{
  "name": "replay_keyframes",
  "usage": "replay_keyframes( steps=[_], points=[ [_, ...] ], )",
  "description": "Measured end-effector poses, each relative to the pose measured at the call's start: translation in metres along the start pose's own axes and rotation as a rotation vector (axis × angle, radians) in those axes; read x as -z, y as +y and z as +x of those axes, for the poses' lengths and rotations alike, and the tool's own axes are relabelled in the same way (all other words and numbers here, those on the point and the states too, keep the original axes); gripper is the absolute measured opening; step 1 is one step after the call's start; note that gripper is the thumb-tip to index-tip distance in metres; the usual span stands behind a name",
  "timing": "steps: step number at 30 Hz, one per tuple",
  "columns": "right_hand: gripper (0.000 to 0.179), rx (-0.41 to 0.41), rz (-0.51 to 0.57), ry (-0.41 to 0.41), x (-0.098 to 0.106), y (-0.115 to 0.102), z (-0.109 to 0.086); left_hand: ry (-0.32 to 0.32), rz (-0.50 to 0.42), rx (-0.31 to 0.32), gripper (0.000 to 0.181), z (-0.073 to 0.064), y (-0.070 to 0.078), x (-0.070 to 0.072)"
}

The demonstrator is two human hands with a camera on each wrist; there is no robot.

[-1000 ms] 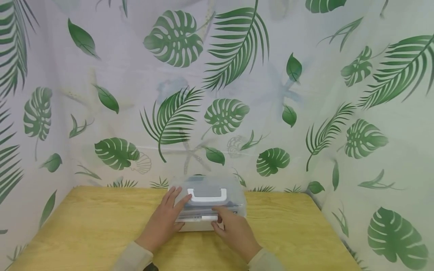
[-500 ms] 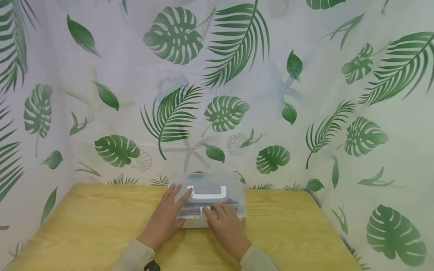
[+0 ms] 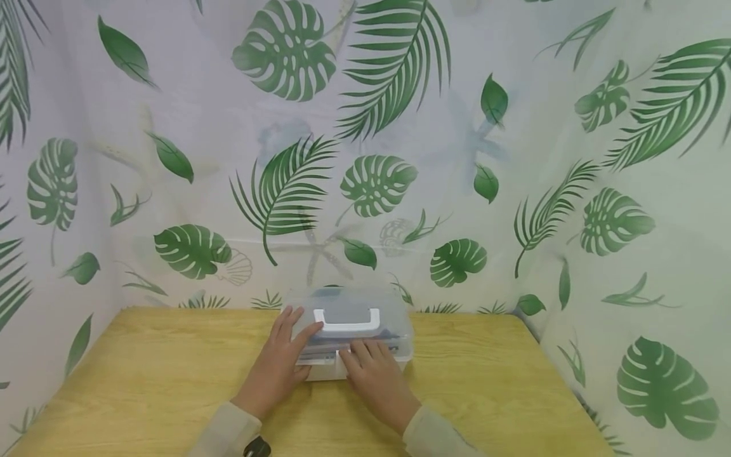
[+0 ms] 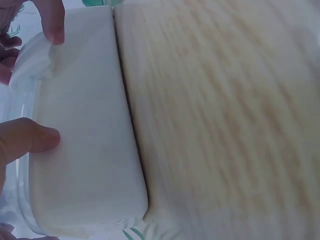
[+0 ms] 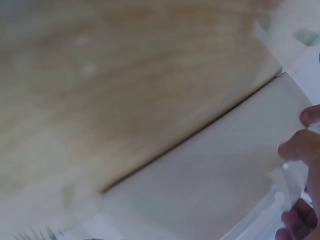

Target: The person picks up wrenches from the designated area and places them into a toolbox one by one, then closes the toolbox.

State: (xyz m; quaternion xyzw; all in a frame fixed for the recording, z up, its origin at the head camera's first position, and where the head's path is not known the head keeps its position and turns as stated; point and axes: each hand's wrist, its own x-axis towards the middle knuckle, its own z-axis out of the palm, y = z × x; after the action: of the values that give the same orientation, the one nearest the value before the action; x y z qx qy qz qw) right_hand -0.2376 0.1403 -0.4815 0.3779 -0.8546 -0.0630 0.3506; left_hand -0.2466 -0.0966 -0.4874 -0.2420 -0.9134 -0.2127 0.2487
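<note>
A storage box with a white base and a clear lid stands on the table, and dark contents show dimly through the lid. On top is a white carrying handle. My left hand lies over the box's left front corner, fingers spread on the lid, thumb against the base's front wall. At the front middle, my right hand grips the white latch. Its thumb reaches over the latch onto the front wall, and its other fingers rest on the lid side, partly hidden.
The box stands near the back edge of the wood-grain table. Behind and to both sides hangs a white cloth printed with green leaves. A dark band shows at the left wrist.
My right hand has shifted left onto the latch, its thumb now up over it rather than below. The latch shows as an upright strip instead of a flat bar. The left hand stays put.
</note>
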Motion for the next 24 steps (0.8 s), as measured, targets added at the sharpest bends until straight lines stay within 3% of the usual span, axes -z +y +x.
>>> replay_keyframes(
  steps=[11, 24],
  points=[
    [0.034, 0.069, 0.036, -0.012, -0.007, 0.003, -0.007, 0.019, 0.015, -0.024, 0.077, 0.002, -0.003, 0.001],
    [0.025, 0.088, -0.068, -0.051, -0.012, -0.002, -0.004, -0.011, 0.004, 0.006, 0.076, 0.002, 0.002, 0.003]
  ],
)
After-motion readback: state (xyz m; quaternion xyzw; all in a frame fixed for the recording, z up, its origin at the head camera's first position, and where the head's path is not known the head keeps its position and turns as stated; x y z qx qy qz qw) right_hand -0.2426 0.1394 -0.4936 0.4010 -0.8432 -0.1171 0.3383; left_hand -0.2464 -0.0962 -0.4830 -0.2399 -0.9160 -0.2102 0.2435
